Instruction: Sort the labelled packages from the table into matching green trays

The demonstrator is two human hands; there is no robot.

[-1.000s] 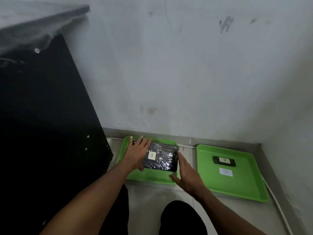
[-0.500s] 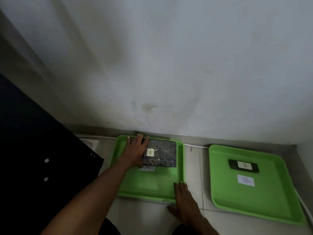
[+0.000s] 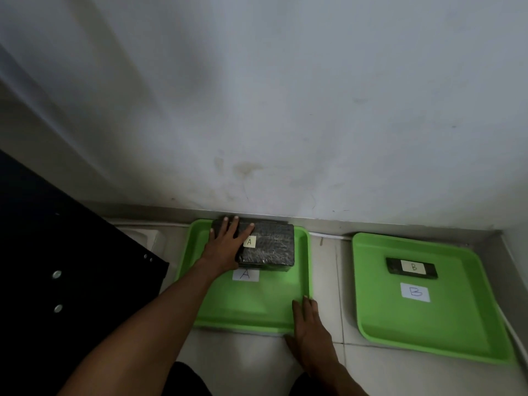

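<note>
Stained grey wall meets a tiled floor. A black panel with two silver screws stands at left.

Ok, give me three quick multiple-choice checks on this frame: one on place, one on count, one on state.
1. The package marked A lies:
A. at the far end of the left tray
B. in the right tray
C. on the floor
2. Green trays in view:
A. one
B. two
C. three
3. The left hand:
A. hangs clear
B. rests flat on the package
C. lifts the tray

Answers: 1 A, it sits beyond the tray's A label. 2 B, two side by side. 3 B, its fingers spread across the wrapping.
</note>
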